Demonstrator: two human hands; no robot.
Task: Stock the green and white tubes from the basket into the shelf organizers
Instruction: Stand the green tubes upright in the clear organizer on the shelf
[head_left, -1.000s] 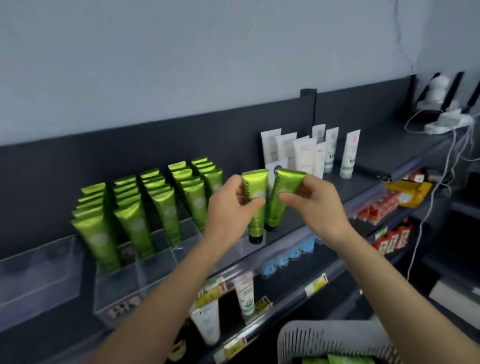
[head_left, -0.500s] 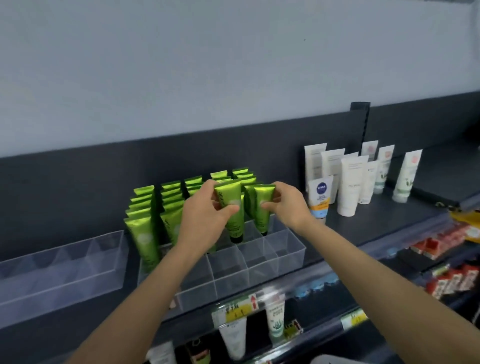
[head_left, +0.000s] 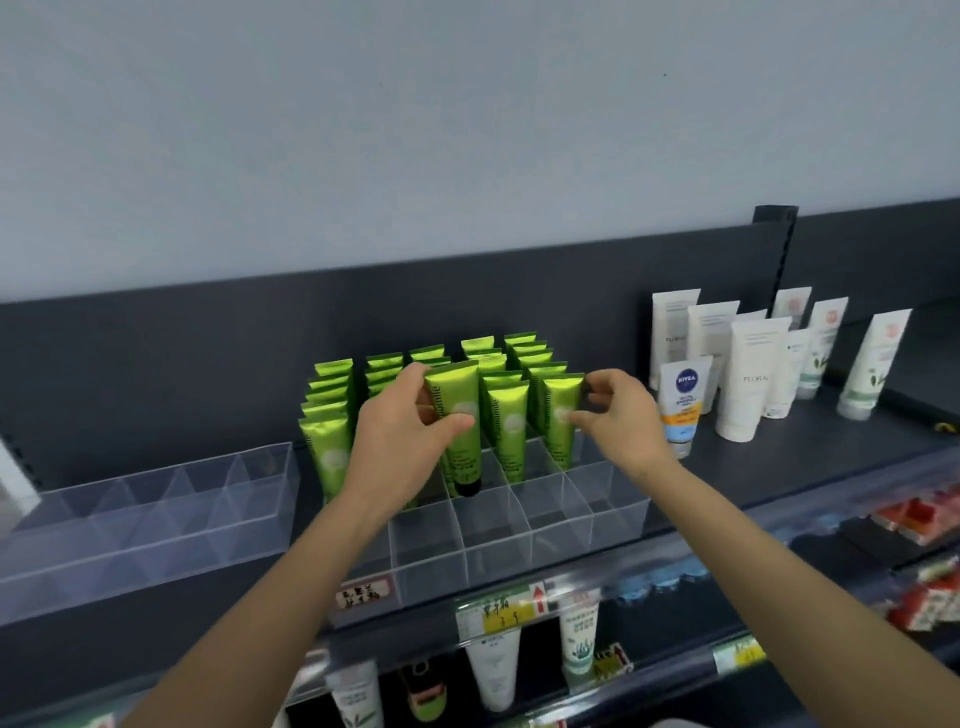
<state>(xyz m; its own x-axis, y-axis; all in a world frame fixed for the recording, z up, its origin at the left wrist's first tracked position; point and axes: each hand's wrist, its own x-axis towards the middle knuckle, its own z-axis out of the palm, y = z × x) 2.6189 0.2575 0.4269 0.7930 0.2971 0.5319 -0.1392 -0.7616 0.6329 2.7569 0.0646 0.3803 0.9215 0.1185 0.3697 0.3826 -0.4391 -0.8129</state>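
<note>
Several green tubes (head_left: 332, 415) stand in rows in the back compartments of a clear shelf organizer (head_left: 618, 512). My left hand (head_left: 400, 441) grips a green tube with a black cap (head_left: 460, 415), held upright over a middle compartment. My right hand (head_left: 623, 421) pinches the right edge of another green tube (head_left: 561, 415), which stands in the rightmost column of the organizer. White tubes (head_left: 748, 384) stand loose on the dark shelf to the right. The basket is out of view.
A second clear organizer (head_left: 156, 499) with bare compartments sits to the left. A small white, blue and orange tube (head_left: 680, 400) stands just right of my right hand. Lower shelves hold price tags (head_left: 498, 613), hanging tubes and red packs (head_left: 914, 514).
Both hands moved from in front of the shelf down to the organizer. The right-hand tube has sunk into its compartment, and the left-hand tube has come lower over the middle column. The view shifted left.
</note>
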